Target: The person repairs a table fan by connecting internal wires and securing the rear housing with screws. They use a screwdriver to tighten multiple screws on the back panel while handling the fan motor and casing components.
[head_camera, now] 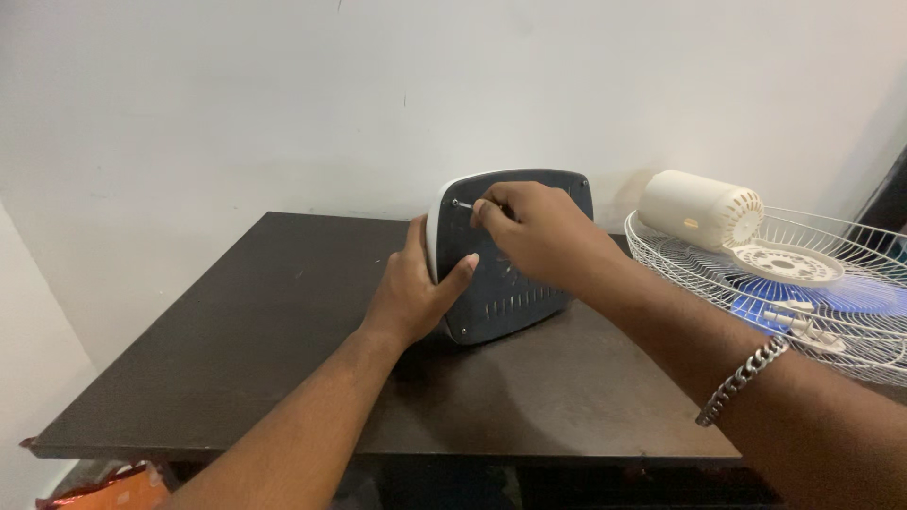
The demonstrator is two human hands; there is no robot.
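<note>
A fan base (518,300) stands on its edge on the dark table (265,321), its dark grey underside with vent slots and screws turned toward me, its white rim to the left. My left hand (412,288) grips the base's left rim, thumb across the grey plate. My right hand (537,231) pinches a small metal screw or driver tip (464,204) at the plate's upper left corner. A metal chain bracelet (742,378) circles my right wrist.
At the right lies a white wire fan guard (831,321) with blue blades beneath it, a white round hub cap and a cream motor housing (701,209) on top. A white wall stands behind. An orange bag (104,491) shows below the table's front left edge.
</note>
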